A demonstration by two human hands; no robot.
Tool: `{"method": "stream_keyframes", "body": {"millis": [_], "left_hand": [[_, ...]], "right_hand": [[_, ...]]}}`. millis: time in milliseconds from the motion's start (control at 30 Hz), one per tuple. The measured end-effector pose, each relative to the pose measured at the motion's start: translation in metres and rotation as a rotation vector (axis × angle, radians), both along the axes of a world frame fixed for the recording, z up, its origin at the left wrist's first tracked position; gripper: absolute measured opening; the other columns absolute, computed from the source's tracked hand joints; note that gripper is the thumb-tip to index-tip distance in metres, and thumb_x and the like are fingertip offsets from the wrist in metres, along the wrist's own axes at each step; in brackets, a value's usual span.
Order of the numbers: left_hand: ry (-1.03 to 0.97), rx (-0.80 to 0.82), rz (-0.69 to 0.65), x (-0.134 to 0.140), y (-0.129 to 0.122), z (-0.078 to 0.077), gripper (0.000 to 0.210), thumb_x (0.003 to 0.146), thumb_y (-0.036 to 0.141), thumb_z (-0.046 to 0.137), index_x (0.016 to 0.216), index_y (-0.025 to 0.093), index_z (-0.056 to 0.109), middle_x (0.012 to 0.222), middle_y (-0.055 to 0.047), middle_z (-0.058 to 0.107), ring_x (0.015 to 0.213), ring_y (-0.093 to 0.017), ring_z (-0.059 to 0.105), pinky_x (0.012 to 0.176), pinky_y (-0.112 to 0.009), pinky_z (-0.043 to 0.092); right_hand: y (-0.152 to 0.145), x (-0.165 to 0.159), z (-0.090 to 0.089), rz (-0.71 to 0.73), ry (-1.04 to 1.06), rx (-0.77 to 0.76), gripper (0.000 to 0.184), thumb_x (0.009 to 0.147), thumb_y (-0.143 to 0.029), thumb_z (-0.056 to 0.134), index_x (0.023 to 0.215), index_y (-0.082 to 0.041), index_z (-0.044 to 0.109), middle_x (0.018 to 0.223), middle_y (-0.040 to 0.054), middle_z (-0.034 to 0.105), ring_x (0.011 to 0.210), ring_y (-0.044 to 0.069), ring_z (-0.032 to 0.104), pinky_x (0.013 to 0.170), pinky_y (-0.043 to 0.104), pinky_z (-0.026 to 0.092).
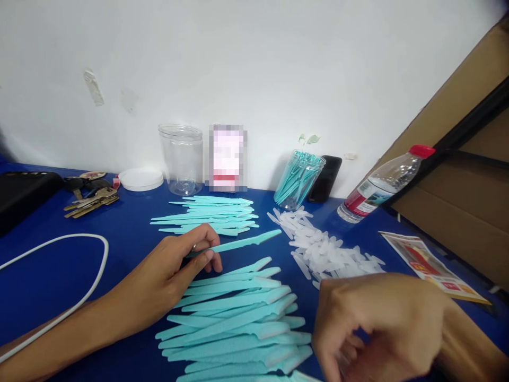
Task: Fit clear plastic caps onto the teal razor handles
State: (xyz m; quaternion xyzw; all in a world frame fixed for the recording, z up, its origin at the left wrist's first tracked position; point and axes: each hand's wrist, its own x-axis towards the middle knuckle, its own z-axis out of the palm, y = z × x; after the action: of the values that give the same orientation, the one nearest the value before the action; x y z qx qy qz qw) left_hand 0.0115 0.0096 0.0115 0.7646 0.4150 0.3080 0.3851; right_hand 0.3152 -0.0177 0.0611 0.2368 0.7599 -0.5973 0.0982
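Between thumb and fingers of my left hand [193,252] is a turquoise eyebrow razor [248,242], its blade end pointing right. Directly below it spreads a large heap of similar razors [238,331], blade ends to the right. A smaller row of razors [212,216] lies behind my left hand. My right hand [377,323] hovers at the lower right, beside the heap, with its fingers curled inward. Its fingertips are partly hidden, and what they pinch, if anything, is unclear. Just beyond it lies a pile of translucent white blade caps [330,252].
Along the wall stand a clear empty jar [182,159], a blurred card [227,158], a tub of turquoise sticks [299,180] and a phone [326,179]. A white lid [141,179], keys [92,200] and a cable [104,254] are left; a bottle [384,183] and packet [431,265] right.
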Motion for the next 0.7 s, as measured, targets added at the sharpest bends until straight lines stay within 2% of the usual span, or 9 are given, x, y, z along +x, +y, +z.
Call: {"method": "stream_keyframes", "body": {"millis": [67, 133, 200, 267, 367, 433, 500, 567, 700], "left_hand": [[0.014, 0.049, 0.008, -0.001, 0.0, -0.003, 0.027, 0.107, 0.043, 0.043, 0.116, 0.027, 0.062, 0.085, -0.001, 0.076, 0.072, -0.019, 0.065, 0.07, -0.031, 0.048], [0.028, 0.095, 0.02, -0.003, 0.001, -0.006, 0.029, 0.108, 0.042, 0.041, 0.121, 0.028, 0.063, 0.084, 0.0, 0.074, 0.071, -0.018, 0.063, 0.068, -0.03, 0.045], [0.041, 0.122, 0.036, -0.004, 0.001, -0.007, 0.03, 0.109, 0.041, 0.039, 0.118, 0.028, 0.064, 0.079, 0.001, 0.07, 0.067, -0.017, 0.059, 0.061, -0.03, 0.04], [0.037, 0.133, 0.049, -0.005, 0.0, -0.006, 0.03, 0.11, 0.04, 0.036, 0.115, 0.027, 0.064, 0.074, 0.003, 0.064, 0.061, -0.016, 0.052, 0.057, -0.029, 0.034], [0.019, 0.125, 0.043, -0.005, -0.001, -0.003, 0.031, 0.11, 0.041, 0.035, 0.109, 0.026, 0.062, 0.068, 0.005, 0.055, 0.058, -0.014, 0.043, 0.056, -0.029, 0.031], [0.018, 0.106, 0.033, -0.004, -0.003, -0.001, 0.032, 0.111, 0.044, 0.035, 0.107, 0.025, 0.061, 0.065, 0.006, 0.048, 0.058, -0.014, 0.04, 0.055, -0.028, 0.029], [0.031, 0.079, 0.029, -0.004, -0.004, 0.0, 0.034, 0.11, 0.046, 0.035, 0.109, 0.025, 0.061, 0.063, 0.007, 0.042, 0.056, -0.014, 0.034, 0.054, -0.028, 0.027], [0.043, 0.067, 0.034, -0.003, -0.005, 0.001, 0.035, 0.11, 0.048, 0.037, 0.111, 0.024, 0.062, 0.064, 0.007, 0.038, 0.056, -0.014, 0.032, 0.053, -0.028, 0.025], [0.058, 0.087, 0.074, -0.003, -0.007, 0.001, 0.037, 0.108, 0.05, 0.04, 0.11, 0.026, 0.067, 0.065, 0.006, 0.037, 0.058, -0.014, 0.036, 0.054, -0.027, 0.029]], "right_hand": [[0.003, 0.002, 0.013, -0.061, -0.07, -0.036, 0.018, 0.089, -0.028, 0.075, 0.078, -0.015, 0.071, 0.059, -0.0023, 0.058, 0.052, 0.011, 0.057, 0.053, 0.018, 0.045], [0.005, 0.004, 0.017, -0.186, -0.064, -0.075, 0.024, 0.085, -0.036, 0.082, 0.082, -0.014, 0.074, 0.061, -0.0017, 0.061, 0.051, 0.01, 0.056, 0.05, 0.017, 0.044], [0.007, 0.003, 0.014, -0.411, 0.02, -0.089, 0.029, 0.081, -0.04, 0.087, 0.088, -0.015, 0.074, 0.063, -0.0018, 0.064, 0.049, 0.009, 0.055, 0.046, 0.016, 0.043], [0.01, -0.001, 0.009, -0.685, 0.183, -0.053, 0.029, 0.083, -0.041, 0.085, 0.09, -0.018, 0.07, 0.059, -0.0038, 0.064, 0.043, 0.007, 0.049, 0.041, 0.015, 0.038], [0.015, -0.011, 0.0, -1.063, 0.428, 0.014, 0.029, 0.089, -0.042, 0.081, 0.086, -0.02, 0.063, 0.045, -0.0098, 0.052, 0.037, 0.004, 0.029, 0.036, 0.012, 0.024], [0.018, -0.018, -0.006, -1.24, 0.507, 0.005, 0.028, 0.09, -0.042, 0.08, 0.091, -0.021, 0.061, 0.046, -0.0106, 0.05, 0.039, 0.004, 0.027, 0.036, 0.012, 0.022], [0.018, -0.025, -0.012, -1.31, 0.54, -0.032, 0.03, 0.089, -0.043, 0.081, 0.097, -0.022, 0.062, 0.054, -0.0077, 0.057, 0.043, 0.006, 0.036, 0.037, 0.013, 0.029], [0.017, -0.03, -0.018, -1.313, 0.553, -0.06, 0.033, 0.086, -0.044, 0.084, 0.097, -0.021, 0.062, 0.064, -0.0038, 0.064, 0.049, 0.008, 0.046, 0.039, 0.014, 0.036], [0.016, -0.036, -0.025, -1.302, 0.557, -0.077, 0.036, 0.078, -0.044, 0.089, 0.091, -0.02, 0.065, 0.071, -0.0006, 0.067, 0.057, 0.011, 0.055, 0.04, 0.016, 0.043]]}}
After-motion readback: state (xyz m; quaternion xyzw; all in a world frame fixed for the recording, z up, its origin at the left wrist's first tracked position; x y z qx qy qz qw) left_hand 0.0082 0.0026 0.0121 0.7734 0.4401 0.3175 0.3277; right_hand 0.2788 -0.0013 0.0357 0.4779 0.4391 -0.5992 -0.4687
